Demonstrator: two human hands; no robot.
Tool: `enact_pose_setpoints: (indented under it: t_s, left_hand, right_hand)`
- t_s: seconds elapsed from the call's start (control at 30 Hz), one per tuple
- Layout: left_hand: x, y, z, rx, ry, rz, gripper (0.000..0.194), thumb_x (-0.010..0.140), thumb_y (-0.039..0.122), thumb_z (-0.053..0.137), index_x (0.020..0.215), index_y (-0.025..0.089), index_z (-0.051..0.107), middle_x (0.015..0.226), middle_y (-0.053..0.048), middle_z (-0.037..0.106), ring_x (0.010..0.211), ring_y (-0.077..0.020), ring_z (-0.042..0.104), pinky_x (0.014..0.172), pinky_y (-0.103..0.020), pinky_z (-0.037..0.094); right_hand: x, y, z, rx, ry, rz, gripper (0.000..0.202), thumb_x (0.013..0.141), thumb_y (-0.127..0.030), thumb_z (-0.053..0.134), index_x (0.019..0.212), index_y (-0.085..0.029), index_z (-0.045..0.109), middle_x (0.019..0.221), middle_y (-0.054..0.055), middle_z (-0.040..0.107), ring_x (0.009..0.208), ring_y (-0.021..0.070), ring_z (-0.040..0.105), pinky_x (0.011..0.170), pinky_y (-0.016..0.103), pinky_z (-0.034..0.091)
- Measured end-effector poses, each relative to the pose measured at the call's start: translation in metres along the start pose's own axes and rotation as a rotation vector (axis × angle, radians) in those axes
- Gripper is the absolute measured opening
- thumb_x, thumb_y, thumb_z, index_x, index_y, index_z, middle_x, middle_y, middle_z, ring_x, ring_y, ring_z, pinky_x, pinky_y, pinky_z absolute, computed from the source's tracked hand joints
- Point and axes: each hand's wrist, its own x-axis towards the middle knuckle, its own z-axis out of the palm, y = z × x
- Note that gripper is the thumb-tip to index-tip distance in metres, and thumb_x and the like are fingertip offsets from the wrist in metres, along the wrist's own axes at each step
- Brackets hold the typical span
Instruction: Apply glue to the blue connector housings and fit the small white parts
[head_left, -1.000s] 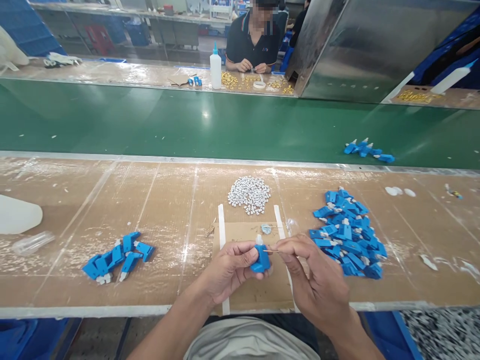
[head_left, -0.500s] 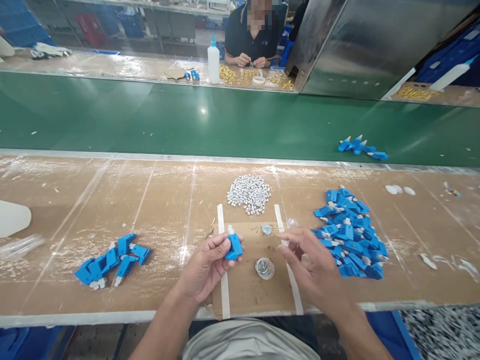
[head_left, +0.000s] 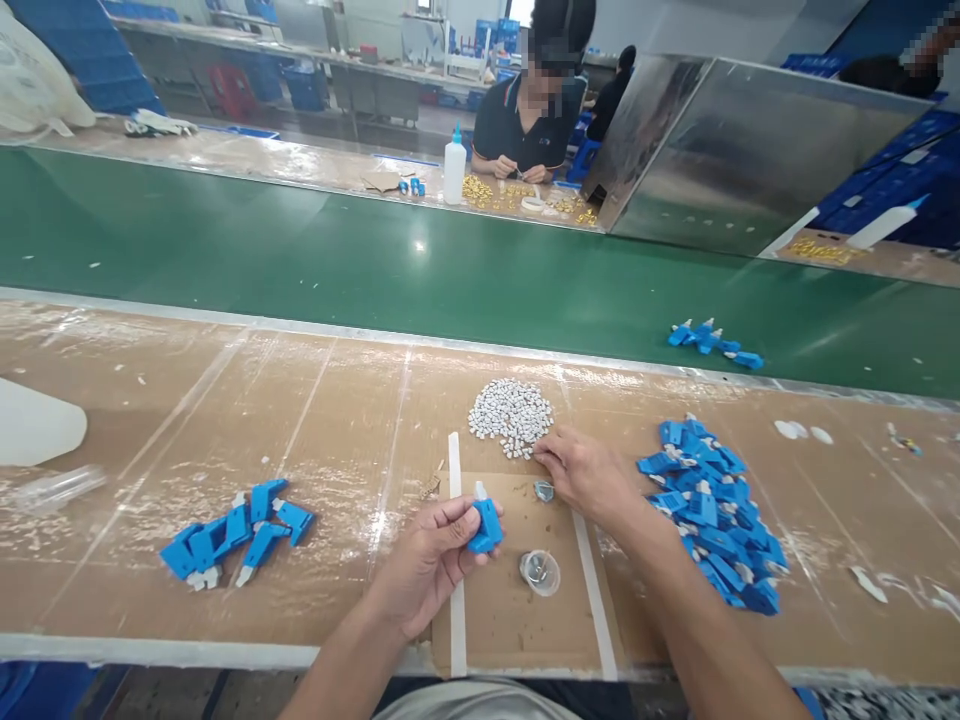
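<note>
My left hand (head_left: 442, 545) holds a blue plastic block with a white tip (head_left: 487, 522) between thumb and fingers, tip pointing up and away. My right hand (head_left: 581, 470) reaches forward, its thumb and fingertips pinched at the near edge of a pile of small grey-white pieces (head_left: 510, 410). Whatever lies between those fingertips is too small to make out. Just below the right fingers sits a small lump of pale blue material (head_left: 544, 490). A clear little cup (head_left: 540, 573) with grey contents stands on a cardboard sheet (head_left: 517, 635) held by white tape strips.
A large heap of blue blocks (head_left: 712, 510) lies to the right, a smaller group (head_left: 232, 530) to the left. Beyond the table runs a green belt (head_left: 300, 260) carrying several blue blocks (head_left: 712, 340). Across it a co-worker (head_left: 529, 125) handles small parts beside a white bottle (head_left: 454, 170).
My right hand has moved forward and left, from beside the cup to the edge of the grey-white pile, and its fingers have closed together. The camera view has tilted up.
</note>
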Motion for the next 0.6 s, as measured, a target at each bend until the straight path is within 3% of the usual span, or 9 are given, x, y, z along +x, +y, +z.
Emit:
enact_pose_setpoints:
  t_s: [0.3,0.47,0.6]
  left_hand:
    - [-0.004,0.002,0.0,-0.031,0.057,-0.002,0.024,0.079,0.025,0.08,0.095,0.007,0.076,0.086,-0.011,0.069,0.071,-0.0112,0.063,0.061,-0.015,0.051]
    - [-0.004,0.0,-0.004,-0.023,0.082,0.009,0.026,0.08,0.025,0.08,0.098,0.007,0.076,0.087,-0.012,0.069,0.069,-0.0106,0.063,0.061,-0.016,0.052]
    - [-0.002,0.001,-0.007,-0.021,0.09,0.025,0.026,0.078,0.026,0.081,0.096,0.007,0.076,0.085,-0.011,0.068,0.068,-0.011,0.064,0.06,-0.015,0.051]
  right_hand:
    - [0.003,-0.006,-0.013,-0.027,-0.066,-0.036,0.023,0.096,-0.018,0.05,0.088,-0.024,0.072,0.089,0.004,0.066,0.077,0.0179,0.062,0.061,0.027,0.034]
    - [0.007,-0.01,-0.009,-0.004,-0.046,-0.052,0.018,0.09,-0.011,0.053,0.08,-0.019,0.065,0.085,0.007,0.065,0.068,0.0164,0.058,0.058,0.027,0.033]
    - [0.007,-0.009,-0.018,0.117,0.017,-0.067,0.012,0.087,-0.01,0.053,0.081,-0.018,0.059,0.079,0.005,0.064,0.071,0.0176,0.059,0.063,0.027,0.04]
